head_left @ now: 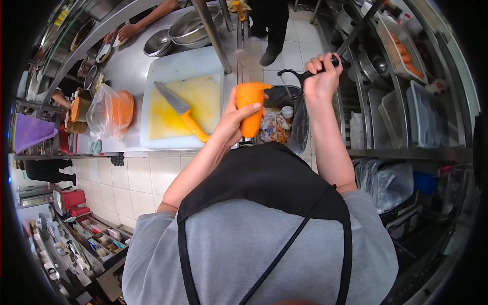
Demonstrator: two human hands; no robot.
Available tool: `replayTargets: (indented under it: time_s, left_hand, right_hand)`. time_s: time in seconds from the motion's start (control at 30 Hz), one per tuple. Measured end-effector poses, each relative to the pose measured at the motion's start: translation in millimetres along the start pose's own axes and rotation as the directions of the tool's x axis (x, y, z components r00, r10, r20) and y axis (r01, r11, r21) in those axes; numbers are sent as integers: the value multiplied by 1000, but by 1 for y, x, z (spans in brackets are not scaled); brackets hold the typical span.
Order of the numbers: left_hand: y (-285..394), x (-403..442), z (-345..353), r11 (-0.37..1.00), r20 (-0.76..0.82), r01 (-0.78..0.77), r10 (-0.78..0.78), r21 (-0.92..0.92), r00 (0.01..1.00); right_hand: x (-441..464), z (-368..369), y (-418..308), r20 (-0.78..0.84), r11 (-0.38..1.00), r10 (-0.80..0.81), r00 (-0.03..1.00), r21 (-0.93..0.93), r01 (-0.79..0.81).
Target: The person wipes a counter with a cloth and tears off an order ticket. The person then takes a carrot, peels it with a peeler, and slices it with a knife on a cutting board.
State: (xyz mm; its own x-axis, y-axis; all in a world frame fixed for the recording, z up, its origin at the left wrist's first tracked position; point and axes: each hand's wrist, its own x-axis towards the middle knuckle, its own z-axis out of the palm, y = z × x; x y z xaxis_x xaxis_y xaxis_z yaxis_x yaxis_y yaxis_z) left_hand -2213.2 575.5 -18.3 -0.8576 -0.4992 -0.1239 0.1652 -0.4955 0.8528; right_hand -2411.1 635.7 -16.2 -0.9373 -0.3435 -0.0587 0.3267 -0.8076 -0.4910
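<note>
My left hand (233, 116) is wrapped round a thick orange carrot (250, 109), thumb across its side. A strip of peel juts from the carrot's top right end. Raised to the right, my right hand (324, 76) grips the handle of a black peeler (297, 76), its head pointing left and apart from the carrot. Below and between the hands sits a bin (300, 114) with a dark liner, holding scraps and a cup. Left of the carrot, a knife (175, 101) with an orange handle lies on a yellow-stained cutting board (157, 137).
A clear plastic bag (104, 109) with something orange inside lies left of the board. Metal bowls (158, 43) stand at the back, near another person's hand (127, 33). On the right shelves are a basket (394, 38) of orange vegetables and plastic lids (424, 117).
</note>
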Motion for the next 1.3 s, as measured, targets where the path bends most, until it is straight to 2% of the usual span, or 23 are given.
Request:
replayTargets:
  time_s: [0.07, 0.23, 0.3, 0.33, 0.4, 0.5, 0.63, 0.67, 0.73, 0.8, 0.83, 0.87, 0.93, 0.97, 1.07, 1.13, 1.3]
  left_hand:
    - [-5, 2, -5, 1000, 9, 10, -10, -11, 1000]
    - [-5, 2, -2, 996, 19, 45, -44, -72, 999]
    - [-5, -2, 4, 989, -77, 33, -22, 144, 997]
    - [-6, -3, 4, 989, -81, 32, -21, 142, 996]
    - [-8, -2, 1, 965, -156, 26, 16, 261, 988]
    - [-12, -2, -3, 933, -152, -9, 68, 359, 986]
    - [-15, -3, -5, 938, -142, -39, 93, 344, 986]
    - [-16, -4, -5, 954, -124, -7, 46, 299, 991]
    - [-14, -10, -3, 967, -103, 29, -2, 254, 995]
    - [-5, -18, -2, 985, -8, -67, 69, 162, 998]
    - [-1, -15, -4, 984, -3, -69, 70, 165, 998]
    - [1, -13, -7, 992, 24, -88, 86, 93, 996]
    - [3, -9, -9, 994, 48, -111, 110, 23, 993]
    - [1, -7, -9, 998, 38, -68, 67, 16, 997]
    - [-6, -3, -6, 1000, 10, 25, -25, 5, 1000]
    - [-7, -2, -2, 994, -63, 104, -102, 41, 993]
    - [-12, -3, 4, 980, -106, 96, -79, 174, 991]
  right_hand:
    - [-13, 15, 3, 77, 994, 86, 993, 55, -91]
    - [-37, 37, 19, 163, 992, 128, 978, -6, -129]
    - [-47, 41, 23, 163, 985, 173, 971, -26, -171]
    - [-49, 42, 25, 161, 983, 185, 969, -25, -184]
    - [-50, 40, 28, 164, 984, 175, 971, -35, -172]
    - [-48, 36, 31, 155, 986, 164, 974, -53, -157]
    - [-35, 21, 36, 76, 978, 204, 976, -59, -200]
    - [-30, 14, 39, 77, 978, 202, 976, -59, -198]
    - [-17, -8, 47, 9, 950, 311, 950, -46, -310]
    - [10, -44, 47, -97, 978, 146, 985, -134, -158]
    - [27, -71, 42, -8, 961, 237, 972, -143, -235]
    - [23, -66, 38, -5, 960, 240, 971, -146, -238]
    - [10, -42, 24, -138, 989, 126, 982, -65, -136]
    - [10, -37, 21, -59, 994, 100, 993, -39, -102]
    - [-10, 5, 11, 35, 999, 47, 998, -11, -47]
    - [-28, 26, 11, 113, 997, 76, 991, -22, -74]
    - [-50, 39, 23, 190, 987, 160, 969, -40, -155]
